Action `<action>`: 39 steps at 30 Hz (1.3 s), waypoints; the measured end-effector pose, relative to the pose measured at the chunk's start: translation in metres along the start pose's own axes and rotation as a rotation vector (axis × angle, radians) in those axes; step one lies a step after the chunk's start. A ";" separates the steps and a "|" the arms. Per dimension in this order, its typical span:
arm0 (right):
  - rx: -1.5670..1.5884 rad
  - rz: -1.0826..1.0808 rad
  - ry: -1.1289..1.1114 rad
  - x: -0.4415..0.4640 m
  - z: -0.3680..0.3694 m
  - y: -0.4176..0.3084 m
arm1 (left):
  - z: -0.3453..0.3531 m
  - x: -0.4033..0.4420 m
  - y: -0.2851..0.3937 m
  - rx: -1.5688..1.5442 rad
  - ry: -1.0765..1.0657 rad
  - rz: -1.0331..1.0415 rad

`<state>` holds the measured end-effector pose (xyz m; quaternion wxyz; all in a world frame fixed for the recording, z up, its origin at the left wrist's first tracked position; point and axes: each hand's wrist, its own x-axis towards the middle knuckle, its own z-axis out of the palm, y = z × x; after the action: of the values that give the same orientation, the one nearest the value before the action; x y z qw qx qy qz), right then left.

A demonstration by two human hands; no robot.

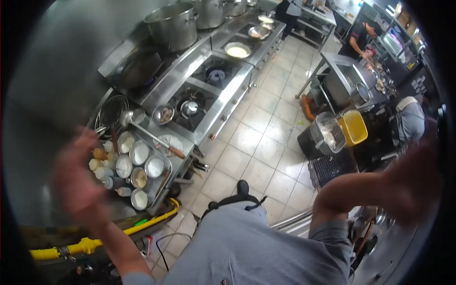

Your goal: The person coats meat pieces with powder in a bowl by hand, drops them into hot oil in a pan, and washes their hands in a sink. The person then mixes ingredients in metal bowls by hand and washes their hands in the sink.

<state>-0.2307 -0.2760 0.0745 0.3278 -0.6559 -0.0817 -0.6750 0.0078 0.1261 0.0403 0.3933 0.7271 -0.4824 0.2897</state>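
Note:
My left hand (80, 178) is raised at the left, smeared by motion, in front of the steel wall and beside a tray (164, 183) of white-filled bowls and squeeze bottles (101, 164). Whether its fingers hold anything is too blurred to tell. At the far right my right hand (415, 180) is also raised and blurred, close to the dark edge of the view, with its fingers indistinct. A ladle (152, 136) with a wooden handle lies across the top of the tray area, next to a small pan (163, 114) of food on the stove.
A long stove (209, 107) with large pots (172, 28) runs along the left. A yellow bin (354, 128) and a grey bin (327, 135) stand right of the tiled floor (256, 142). Co-workers stand at the upper right (356, 40), right (411, 118) and top. A yellow pipe (128, 230) runs low left.

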 end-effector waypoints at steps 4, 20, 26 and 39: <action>0.113 -0.363 -0.261 0.025 -0.009 -0.095 | -0.032 0.105 0.073 -0.161 0.281 0.894; -0.055 -0.374 -0.140 -0.017 -0.041 -0.136 | -0.006 0.152 0.159 -0.279 0.196 1.301; -0.101 -0.343 -0.121 -0.025 -0.043 -0.142 | 0.004 0.159 0.145 -0.345 0.210 1.276; 0.009 -0.285 0.079 -0.032 -0.115 -0.075 | 0.057 0.161 0.135 -0.629 0.595 1.119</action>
<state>-0.3698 -0.2694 0.0537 0.2345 -0.6092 -0.1642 -0.7396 -0.0564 -0.0288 0.1793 0.4920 0.1117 -0.7164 0.4819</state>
